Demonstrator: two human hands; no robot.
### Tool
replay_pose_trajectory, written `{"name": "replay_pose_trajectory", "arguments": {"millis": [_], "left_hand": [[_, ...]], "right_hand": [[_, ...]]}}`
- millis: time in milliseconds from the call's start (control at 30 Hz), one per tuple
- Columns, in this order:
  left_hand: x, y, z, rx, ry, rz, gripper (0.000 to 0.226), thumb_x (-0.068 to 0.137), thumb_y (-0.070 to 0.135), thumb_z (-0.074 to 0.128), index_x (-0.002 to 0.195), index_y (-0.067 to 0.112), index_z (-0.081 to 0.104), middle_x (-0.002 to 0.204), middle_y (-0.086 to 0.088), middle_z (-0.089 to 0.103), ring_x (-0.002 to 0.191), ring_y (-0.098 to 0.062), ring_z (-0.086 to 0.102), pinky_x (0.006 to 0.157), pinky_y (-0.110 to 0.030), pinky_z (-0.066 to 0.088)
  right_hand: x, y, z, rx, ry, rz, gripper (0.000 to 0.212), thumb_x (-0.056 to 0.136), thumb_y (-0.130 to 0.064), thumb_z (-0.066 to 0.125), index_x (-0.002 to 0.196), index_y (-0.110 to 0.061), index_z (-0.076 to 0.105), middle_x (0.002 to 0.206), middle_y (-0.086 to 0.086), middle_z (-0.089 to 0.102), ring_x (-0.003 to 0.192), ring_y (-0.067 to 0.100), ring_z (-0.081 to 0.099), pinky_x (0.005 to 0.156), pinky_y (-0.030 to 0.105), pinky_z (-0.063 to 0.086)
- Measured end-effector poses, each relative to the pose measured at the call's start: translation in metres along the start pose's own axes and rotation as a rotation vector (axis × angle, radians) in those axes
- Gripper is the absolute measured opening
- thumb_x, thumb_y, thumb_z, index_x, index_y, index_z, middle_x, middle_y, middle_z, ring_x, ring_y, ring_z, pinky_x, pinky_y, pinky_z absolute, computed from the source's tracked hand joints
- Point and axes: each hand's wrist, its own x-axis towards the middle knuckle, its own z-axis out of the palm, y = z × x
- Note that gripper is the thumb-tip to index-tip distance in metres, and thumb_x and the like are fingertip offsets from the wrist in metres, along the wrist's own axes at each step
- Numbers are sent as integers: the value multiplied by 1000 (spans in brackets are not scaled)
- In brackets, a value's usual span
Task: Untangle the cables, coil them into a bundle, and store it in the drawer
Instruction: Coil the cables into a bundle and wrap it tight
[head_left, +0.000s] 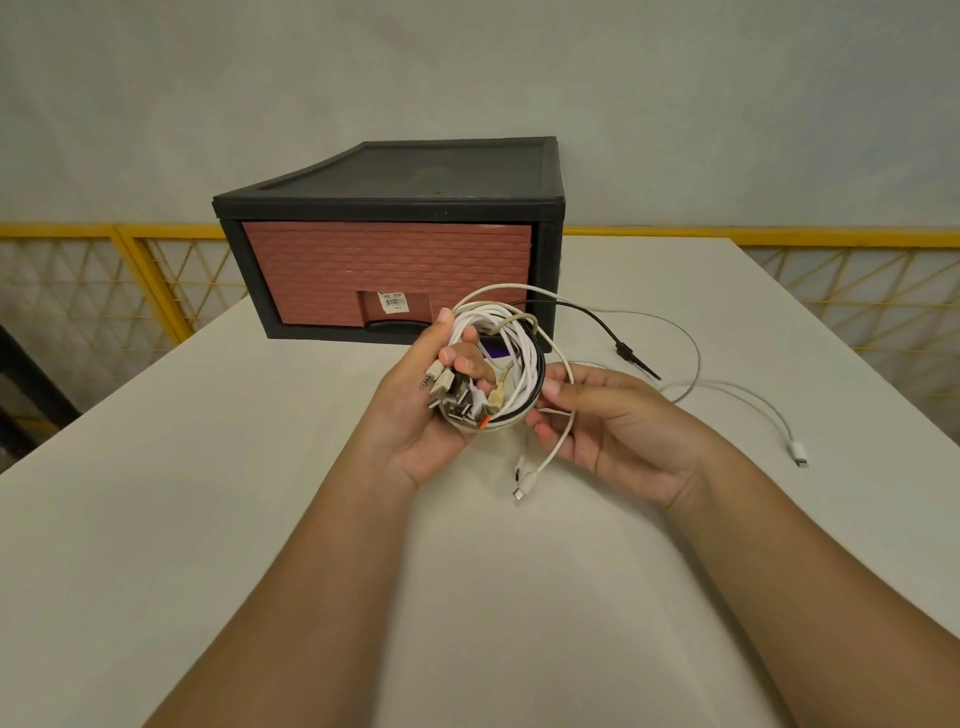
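The left hand (421, 410) grips the coil (511, 353) in the air above the bench (260, 519), just in front of the closed drawer (387, 270). Its thumb lies over the top of the loops and its fingers curl round the bunched plugs (457, 395) on the near side. The right hand (618, 426) is just beside it, fingers loosely curled round a white strand (549, 452) that hangs off the coil's right edge with small plugs dangling below.

The coil looks only part made. A white tail (797, 454) trails right across the bench and ends in a plug near the edge. A black lead (623, 349) arcs out from the top of the loops down to the surface. A thinner pale wire runs beside them, and it is hard to tell from here whether it is a separate cable.

To wind well, the left hand should pin the plugs so that the loops cannot spring open. The right hand should feed one tail at a time, laying each turn flat against the others at the same width. It should let the cable roll between the fingers so that twist runs out at the free end. The long white tail would best come in slowly, so its plug neither snags nor slips over the edge. The short dangling ends can tuck under a last turn. Only then should a hand let go to open the drawer.
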Motion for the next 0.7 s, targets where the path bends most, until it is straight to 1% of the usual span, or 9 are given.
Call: {"name": "replay_pose_trajectory", "arguments": {"millis": [133, 233, 367, 533, 700], "left_hand": [[1, -2, 3, 82, 33, 41, 32, 100, 40, 48, 81, 16, 57, 53, 12, 42, 53, -2, 46, 57, -18, 48], [1, -2, 4, 99, 43, 48, 30, 99, 40, 49, 82, 16, 56, 53, 12, 41, 52, -1, 46, 56, -18, 47], [0, -3, 6, 136, 78, 57, 31, 99, 39, 50, 81, 15, 57, 52, 12, 41, 50, -3, 47, 55, -18, 45], [1, -5, 9, 191, 123, 83, 31, 100, 39, 49, 83, 15, 56, 49, 11, 44, 48, -5, 48, 56, -20, 45], [1, -5, 10, 187, 127, 114, 29, 100, 37, 50, 84, 13, 56, 52, 10, 42, 49, -5, 48, 54, -20, 47]], "right_hand": [[1, 0, 3, 31, 41, 39, 11, 82, -14, 57, 92, -11, 59, 80, 5, 59, 66, 15, 62, 60, 24, 54], [1, 0, 5, 28, 71, 31, 8, 88, -12, 54, 93, -10, 59, 78, 6, 56, 63, 16, 60, 57, 24, 53], [0, -1, 6, -61, 115, -4, 11, 94, -9, 50, 95, -8, 61, 78, 6, 58, 62, 13, 59, 56, 22, 51], [1, -3, 10, -221, 179, -71, 19, 94, -6, 47, 80, -11, 59, 69, 3, 56, 57, 9, 55, 55, 20, 45], [2, -1, 10, -179, 174, -119, 18, 94, -7, 48, 80, -10, 59, 70, 1, 56, 62, 10, 54, 55, 21, 45]]}}
